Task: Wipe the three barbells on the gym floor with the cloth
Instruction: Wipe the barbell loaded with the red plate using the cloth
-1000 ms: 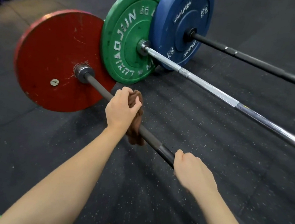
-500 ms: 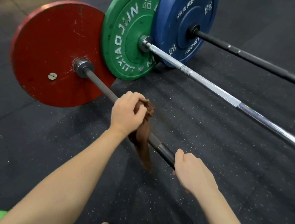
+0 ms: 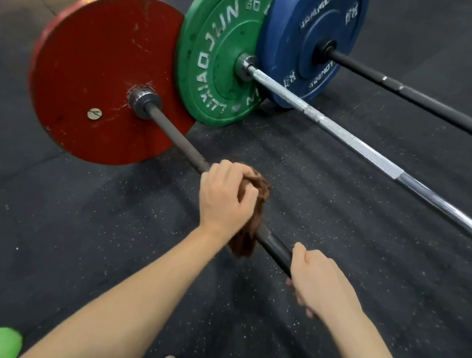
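While three barbells lie side by side on the dark rubber gym floor [image 3: 67,235], a person seen from above works on the nearest barbell [image 3: 174,134], the one carrying the red plate [image 3: 93,72]. Their left hand [image 3: 223,201] is clenched around a brown cloth [image 3: 259,193] bunched over the dark shaft, with a loose tail hanging below. Their right hand [image 3: 320,281] grasps the bare shaft just beside the cloth, nearer the viewer. The middle barbell [image 3: 352,141], silver with a green plate [image 3: 216,42], and the far barbell [image 3: 431,105], black with a blue plate [image 3: 307,24], lie untouched to the right. The cloth looks soft and light, best wrapped snugly around the shaft. The loaded bar is likely heavy, stiff and prone to rolling, so a steadying grip on the shaft seems sensible.
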The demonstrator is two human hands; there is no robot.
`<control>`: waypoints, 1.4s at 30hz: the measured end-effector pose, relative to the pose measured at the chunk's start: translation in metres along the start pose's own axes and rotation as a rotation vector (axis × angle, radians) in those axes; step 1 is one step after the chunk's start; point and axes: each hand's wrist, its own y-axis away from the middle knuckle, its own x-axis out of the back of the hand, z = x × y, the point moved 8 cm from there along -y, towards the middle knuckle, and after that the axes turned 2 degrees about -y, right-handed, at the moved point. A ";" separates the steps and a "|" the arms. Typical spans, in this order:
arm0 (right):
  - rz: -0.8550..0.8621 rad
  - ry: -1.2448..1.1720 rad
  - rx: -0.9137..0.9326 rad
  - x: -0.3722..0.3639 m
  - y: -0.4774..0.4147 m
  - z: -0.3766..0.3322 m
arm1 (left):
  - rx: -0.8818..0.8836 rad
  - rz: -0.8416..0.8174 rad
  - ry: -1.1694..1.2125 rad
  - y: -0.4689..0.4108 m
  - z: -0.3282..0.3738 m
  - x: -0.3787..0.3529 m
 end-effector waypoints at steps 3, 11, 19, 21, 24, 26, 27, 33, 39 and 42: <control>-0.022 -0.051 -0.034 0.004 -0.008 -0.007 | -0.081 -0.030 0.060 -0.007 0.000 -0.003; -0.055 -0.189 -0.009 0.018 -0.047 -0.078 | 0.126 -0.036 -0.047 -0.081 -0.092 0.015; -0.007 -0.096 0.071 0.010 -0.056 -0.089 | 0.201 -0.007 -0.114 -0.095 -0.108 0.016; -0.013 -0.055 0.112 0.011 -0.057 -0.092 | 0.182 0.019 -0.069 -0.079 -0.094 0.017; 0.000 -0.051 0.116 0.009 -0.064 -0.091 | 0.136 0.036 0.013 -0.053 -0.067 0.015; 0.010 -0.038 0.114 0.007 -0.066 -0.092 | 0.082 -0.031 0.008 -0.034 -0.058 0.007; 0.014 -0.032 0.121 0.006 -0.067 -0.092 | 0.049 -0.063 -0.020 -0.027 -0.058 0.005; -0.093 -0.093 0.072 0.001 -0.070 -0.089 | -0.128 -0.063 -0.078 -0.044 -0.079 0.008; -0.048 -0.011 0.059 0.015 -0.072 -0.098 | 0.056 -0.051 -0.110 -0.089 -0.137 0.020; -0.025 -0.106 0.118 0.014 -0.086 -0.129 | 0.136 -0.049 -0.138 -0.104 -0.154 0.022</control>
